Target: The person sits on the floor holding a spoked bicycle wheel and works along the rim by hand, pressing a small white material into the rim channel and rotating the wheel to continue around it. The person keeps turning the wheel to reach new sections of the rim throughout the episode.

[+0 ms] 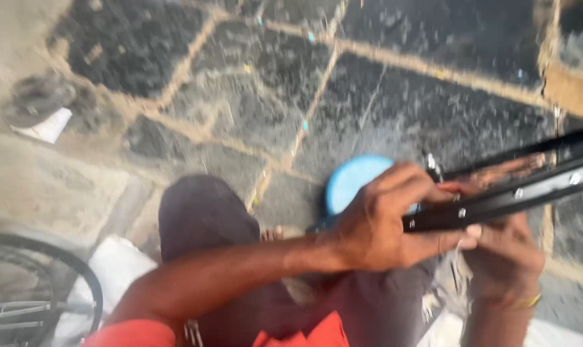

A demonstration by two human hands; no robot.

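Observation:
The view is blurred by motion. My left hand (378, 225) reaches across from the lower left and is closed over the near end of a black bicycle wheel rim (516, 193). The rim runs up to the right edge and has small metal studs along it. My right hand (503, 260), with a thin gold bangle at the wrist, curls around the rim from below, fingertips pressed to its underside. A frayed whitish rag (455, 273) hangs between the two hands. A round light blue object (352, 180) lies just behind my left hand, partly hidden by it.
The ground is dark stone slabs (253, 96) with sandy joints. A bicycle wheel with tyre and spokes (79, 283) shows at the lower left beside a white bag (115, 263). My knee in dark cloth (201, 218) is below centre. Grey debris and white paper (44, 112) lie at left.

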